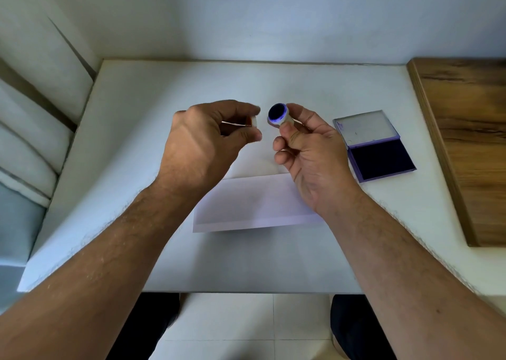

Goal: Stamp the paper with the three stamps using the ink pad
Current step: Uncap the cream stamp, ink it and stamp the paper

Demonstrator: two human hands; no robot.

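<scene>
**Stamp face up, ink pad to the right**

While both hands hover above the white bench [131,146], the right hand [309,151] pinches a small round stamp [278,113] between thumb and curled fingers [284,140], its dark blue face turned up toward the camera. That stamp's long axis runs back into the palm, so the face points away from the paper [254,206], which lies flat on the bench below and between the wrists.

Just across a small gap, the left hand [202,140] grips a second small thing [253,120], white at its end with a reddish part behind; it looks like a cap or another stamp, but too little shows to tell which.

Well to the right lies the open ink pad [380,159], lid hinged back, its dark pad nearer the person. It lies on the right hand's side, so that hand is the nearer one to reach it. Judging by the colour, the face already carries ink; turning it downward over the paper seems the move to come.

No brand, label or readable writing shows anywhere.
</scene>
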